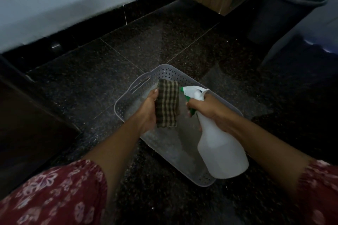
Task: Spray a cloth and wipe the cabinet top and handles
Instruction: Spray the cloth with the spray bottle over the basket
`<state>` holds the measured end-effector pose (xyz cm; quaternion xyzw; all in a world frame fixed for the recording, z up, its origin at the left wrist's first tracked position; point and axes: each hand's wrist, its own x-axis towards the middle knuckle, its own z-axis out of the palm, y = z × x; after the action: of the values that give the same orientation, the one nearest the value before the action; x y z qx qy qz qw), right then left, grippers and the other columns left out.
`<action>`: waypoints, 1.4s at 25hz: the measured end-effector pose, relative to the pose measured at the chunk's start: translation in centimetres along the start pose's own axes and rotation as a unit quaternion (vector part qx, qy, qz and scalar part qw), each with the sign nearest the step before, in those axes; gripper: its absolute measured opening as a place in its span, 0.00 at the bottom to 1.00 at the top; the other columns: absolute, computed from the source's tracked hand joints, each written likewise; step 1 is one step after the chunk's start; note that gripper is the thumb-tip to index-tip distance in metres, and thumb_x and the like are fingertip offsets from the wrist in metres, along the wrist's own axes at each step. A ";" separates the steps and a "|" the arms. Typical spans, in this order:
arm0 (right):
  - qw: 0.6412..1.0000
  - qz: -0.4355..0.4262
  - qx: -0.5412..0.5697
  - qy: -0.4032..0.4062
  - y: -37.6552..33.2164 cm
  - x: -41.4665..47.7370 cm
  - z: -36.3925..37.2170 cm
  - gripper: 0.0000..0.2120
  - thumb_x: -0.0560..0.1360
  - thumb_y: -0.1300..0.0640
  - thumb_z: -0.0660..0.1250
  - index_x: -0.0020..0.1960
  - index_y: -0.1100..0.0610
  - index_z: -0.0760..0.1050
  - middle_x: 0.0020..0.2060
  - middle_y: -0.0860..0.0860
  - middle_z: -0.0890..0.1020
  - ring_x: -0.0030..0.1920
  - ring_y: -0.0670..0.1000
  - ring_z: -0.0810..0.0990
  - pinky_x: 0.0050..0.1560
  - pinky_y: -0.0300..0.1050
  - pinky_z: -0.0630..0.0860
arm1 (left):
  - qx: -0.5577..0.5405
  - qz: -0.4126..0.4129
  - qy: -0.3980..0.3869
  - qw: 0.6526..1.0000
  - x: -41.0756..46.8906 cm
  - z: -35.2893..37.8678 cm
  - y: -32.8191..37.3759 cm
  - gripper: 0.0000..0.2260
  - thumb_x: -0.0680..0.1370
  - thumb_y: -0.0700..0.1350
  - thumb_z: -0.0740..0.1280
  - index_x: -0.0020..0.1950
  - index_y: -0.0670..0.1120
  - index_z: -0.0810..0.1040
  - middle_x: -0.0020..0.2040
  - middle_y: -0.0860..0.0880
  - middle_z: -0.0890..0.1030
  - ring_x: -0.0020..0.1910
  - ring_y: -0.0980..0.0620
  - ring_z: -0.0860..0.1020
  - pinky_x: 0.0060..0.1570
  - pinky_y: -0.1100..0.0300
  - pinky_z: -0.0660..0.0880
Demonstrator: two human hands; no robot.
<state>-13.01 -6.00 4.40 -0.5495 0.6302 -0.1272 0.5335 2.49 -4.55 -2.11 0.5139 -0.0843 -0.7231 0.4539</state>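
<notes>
Dark speckled floor (150, 42) is lying open between the wall and the grey perforated basket (140, 80). Above the basket, the right hand (206, 109) is gripping the white spray bottle (219, 151), nozzle facing the checked cloth (167, 103), which the left hand (149, 110) is clutching upright, just beside it.

No text, label, brand or number can be read anywhere; the white spray bottle (222, 151) near right shows a plain side; the grey basket (139, 86) carries only punched holes; the checked cloth (167, 104) bears no lettering.
</notes>
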 end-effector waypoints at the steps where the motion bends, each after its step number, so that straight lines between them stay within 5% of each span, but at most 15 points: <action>1: 1.000 -0.005 0.021 -0.010 -0.1 -0.3 0.0 0.08 0.73 0.61 0.63 0.38 0.52 0.76 0.25 0.50 0.79 0.23 0.47 0.78 0.21 0.37 0.72 | -0.003 0.001 -0.012 1.000 -0.1 0.0 0.0 0.23 0.81 0.57 0.49 0.69 0.47 0.68 0.62 0.41 0.79 0.54 0.43 0.80 0.42 0.52 0.78; 3: 0.999 -0.022 0.029 -0.024 -0.1 -0.7 0.0 0.08 0.73 0.62 0.63 0.41 0.50 0.74 0.22 0.48 0.78 0.20 0.44 0.77 0.17 0.33 0.69 | -0.004 0.008 -0.033 0.999 -0.7 0.1 0.0 0.22 0.81 0.56 0.48 0.69 0.46 0.68 0.54 0.40 0.83 0.45 0.45 0.84 0.34 0.54 0.80; 8: 1.000 -0.006 0.005 -0.011 -0.8 -0.9 0.0 0.13 0.73 0.62 0.63 0.55 0.50 0.73 0.28 0.48 0.77 0.27 0.46 0.76 0.19 0.34 0.69 | 0.013 0.020 -0.008 1.000 -0.7 0.4 0.3 0.21 0.81 0.55 0.49 0.68 0.46 0.69 0.61 0.42 0.79 0.49 0.45 0.81 0.38 0.53 0.80; 10: 0.998 -0.001 0.016 -0.060 -0.8 -1.2 -0.2 0.12 0.72 0.62 0.65 0.55 0.53 0.76 0.25 0.49 0.80 0.19 0.45 0.76 0.18 0.34 0.70 | -0.017 0.008 -0.039 0.999 -0.9 0.4 0.5 0.23 0.81 0.56 0.47 0.66 0.44 0.70 0.50 0.41 0.83 0.42 0.44 0.82 0.40 0.53 0.80; 13: 0.994 0.009 0.060 -0.096 -0.6 -1.3 -0.3 0.14 0.71 0.61 0.68 0.56 0.56 0.76 0.39 0.56 0.83 0.17 0.44 0.74 0.18 0.36 0.71 | -0.005 0.007 -0.061 0.998 -1.3 0.4 0.5 0.24 0.81 0.56 0.45 0.65 0.44 0.70 0.36 0.43 0.84 0.30 0.48 0.81 0.32 0.59 0.80; 16: 0.997 0.003 0.058 -0.047 -0.2 -1.0 0.1 0.11 0.73 0.57 0.67 0.55 0.55 0.76 0.34 0.53 0.82 0.20 0.45 0.77 0.19 0.37 0.71 | 0.027 0.025 -0.006 0.999 -1.2 0.5 0.5 0.21 0.81 0.55 0.48 0.68 0.48 0.70 0.55 0.43 0.83 0.44 0.47 0.83 0.34 0.55 0.78; 18: 0.999 -0.009 0.040 -0.001 0.0 -1.0 0.7 0.11 0.74 0.56 0.65 0.56 0.53 0.75 0.34 0.51 0.81 0.31 0.48 0.79 0.25 0.37 0.72 | 0.030 0.025 0.003 0.999 -1.0 0.6 0.6 0.21 0.81 0.55 0.49 0.68 0.48 0.70 0.63 0.43 0.78 0.54 0.45 0.79 0.39 0.53 0.76; 21: 0.999 -0.035 0.028 0.030 0.4 -1.2 0.9 0.12 0.74 0.58 0.63 0.57 0.55 0.75 0.37 0.51 0.81 0.38 0.48 0.78 0.29 0.37 0.72 | 0.014 0.030 0.004 0.999 -1.1 0.5 0.9 0.22 0.81 0.55 0.49 0.68 0.47 0.70 0.61 0.41 0.79 0.56 0.44 0.79 0.46 0.50 0.78; 24: 0.991 -0.110 0.070 -0.010 0.8 -2.1 1.1 0.13 0.73 0.60 0.64 0.57 0.56 0.77 0.44 0.49 0.84 0.35 0.39 0.78 0.30 0.27 0.73 | -0.002 0.028 -0.015 0.999 -1.6 0.6 1.1 0.24 0.81 0.56 0.47 0.67 0.44 0.71 0.44 0.42 0.84 0.36 0.47 0.83 0.35 0.58 0.80; 27: 0.984 -0.154 0.088 0.029 1.5 -2.7 1.4 0.14 0.72 0.57 0.67 0.58 0.55 0.77 0.51 0.53 0.83 0.43 0.37 0.80 0.40 0.24 0.74 | 0.000 0.047 -0.007 0.999 -1.4 0.9 1.3 0.22 0.81 0.55 0.48 0.68 0.46 0.70 0.54 0.42 0.81 0.43 0.48 0.82 0.36 0.56 0.78; 29: 0.982 -0.148 0.096 0.062 1.8 -3.0 1.6 0.13 0.72 0.54 0.68 0.56 0.54 0.79 0.50 0.52 0.84 0.51 0.44 0.80 0.52 0.32 0.75 | -0.005 0.052 -0.008 0.999 -1.4 1.1 1.6 0.22 0.81 0.55 0.49 0.69 0.47 0.69 0.63 0.42 0.77 0.54 0.45 0.79 0.41 0.52 0.77; 31: 0.979 -0.142 0.128 0.075 1.8 -3.2 1.7 0.04 0.72 0.52 0.69 0.41 0.46 0.82 0.40 0.42 0.84 0.45 0.37 0.80 0.49 0.29 0.74 | -0.029 0.050 -0.026 0.998 -1.6 1.5 1.9 0.21 0.81 0.55 0.49 0.70 0.48 0.68 0.66 0.41 0.75 0.61 0.42 0.76 0.43 0.47 0.78; 32: 0.977 -0.150 0.122 0.086 1.9 -3.1 1.7 0.09 0.71 0.51 0.69 0.33 0.44 0.81 0.34 0.38 0.83 0.41 0.34 0.80 0.44 0.25 0.73 | -0.041 0.052 -0.032 0.997 -1.6 1.8 2.0 0.22 0.81 0.55 0.49 0.70 0.48 0.67 0.66 0.40 0.74 0.62 0.40 0.75 0.43 0.45 0.78; 35: 0.975 -0.156 0.106 0.121 2.0 -3.1 1.6 0.09 0.72 0.50 0.68 0.34 0.49 0.80 0.31 0.43 0.82 0.34 0.35 0.80 0.38 0.26 0.73 | -0.045 0.085 -0.018 0.995 -1.5 2.6 2.2 0.21 0.82 0.52 0.49 0.71 0.47 0.66 0.67 0.39 0.73 0.64 0.41 0.74 0.48 0.47 0.75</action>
<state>-13.33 -2.03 3.85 -0.5622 0.5798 -0.3404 0.4816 1.77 -5.61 1.37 0.4711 -0.1034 -0.6939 0.5347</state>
